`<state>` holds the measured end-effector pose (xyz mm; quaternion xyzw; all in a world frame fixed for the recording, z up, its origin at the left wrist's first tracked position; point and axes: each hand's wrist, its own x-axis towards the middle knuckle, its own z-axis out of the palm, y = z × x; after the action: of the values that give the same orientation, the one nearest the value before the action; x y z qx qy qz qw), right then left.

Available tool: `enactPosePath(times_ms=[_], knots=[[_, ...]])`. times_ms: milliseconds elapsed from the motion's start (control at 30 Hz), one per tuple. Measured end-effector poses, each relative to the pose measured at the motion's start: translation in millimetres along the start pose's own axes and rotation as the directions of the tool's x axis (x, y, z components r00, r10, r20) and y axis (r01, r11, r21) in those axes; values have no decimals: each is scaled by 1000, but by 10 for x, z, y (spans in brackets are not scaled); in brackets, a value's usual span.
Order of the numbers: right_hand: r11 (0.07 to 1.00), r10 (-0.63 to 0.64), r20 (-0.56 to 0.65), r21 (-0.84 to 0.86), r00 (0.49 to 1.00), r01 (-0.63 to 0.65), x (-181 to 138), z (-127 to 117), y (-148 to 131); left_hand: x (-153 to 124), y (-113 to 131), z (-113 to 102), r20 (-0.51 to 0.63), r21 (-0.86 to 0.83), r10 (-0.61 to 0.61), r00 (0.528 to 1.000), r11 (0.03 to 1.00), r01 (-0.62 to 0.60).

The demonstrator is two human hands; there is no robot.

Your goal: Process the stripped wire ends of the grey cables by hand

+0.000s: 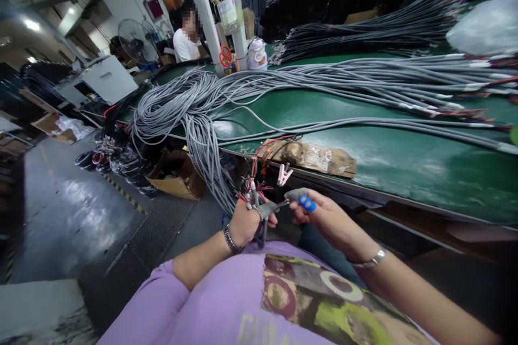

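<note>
My left hand (247, 222) is closed around several grey cables (262, 230), and their stripped ends with thin coloured wires (249, 197) stick up above the fist. A grey covering wraps its thumb. To the right, my right hand (311, 207) pinches thin coloured wires (284, 202) that run between the two hands. Its thumb or finger has a grey covering, and a blue piece (307, 203) with holes sits on another finger. Just above the hands, a pink clip (284, 174) hangs at the bench edge, beside a wooden block (319, 157) wrapped in clear tape.
Long grey cables (315, 73) lie across the green bench (404, 172), with a coil (174, 102) drooping over its edge. Black cables (364, 35) lie behind, near a plastic bag (485, 24). A cardboard box (176, 175) stands on the floor. Another person (186, 38) sits beyond the post (202, 5).
</note>
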<state>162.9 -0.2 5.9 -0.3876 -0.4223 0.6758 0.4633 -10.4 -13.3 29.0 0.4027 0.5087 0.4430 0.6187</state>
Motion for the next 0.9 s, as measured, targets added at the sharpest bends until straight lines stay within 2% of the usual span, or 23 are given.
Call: enactPosePath(times_ms=[100, 200, 300, 367, 467, 567, 633, 767, 900], knots=[[997, -45, 12, -59, 999, 46, -44, 116, 89, 8, -27, 0, 3, 13, 34, 999, 999, -34], [989, -123, -24, -81, 992, 120, -46, 244, 69, 9, -19, -39, 97, 65, 22, 995, 997, -29], [992, -81, 99, -88, 992, 90, -8, 324, 4, -7, -7, -112, 238, 133, -30, 971, 991, -1], [991, -32, 197, -119, 980, 57, 25, 358, -17, -23, -21, -162, 277, 148, -45, 960, 989, 3], [992, -7, 229, -119, 973, 35, 66, 392, 10, -34, -85, -209, 200, 86, -18, 980, 996, 1], [997, 28, 144, -69, 989, -19, 84, 405, 74, -15, -167, -213, 49, -25, -19, 999, 999, 21], [997, 67, 84, -38, 994, -64, 92, 401, 115, 10, -203, -200, -10, -91, -44, 999, 995, 42], [997, 79, 11, -28, 997, -78, 131, 373, 184, 53, -212, -175, -38, -149, -75, 996, 987, 69], [996, 85, 13, -32, 996, -84, 184, 351, 218, 83, -210, -166, -38, -169, -78, 996, 983, 71]])
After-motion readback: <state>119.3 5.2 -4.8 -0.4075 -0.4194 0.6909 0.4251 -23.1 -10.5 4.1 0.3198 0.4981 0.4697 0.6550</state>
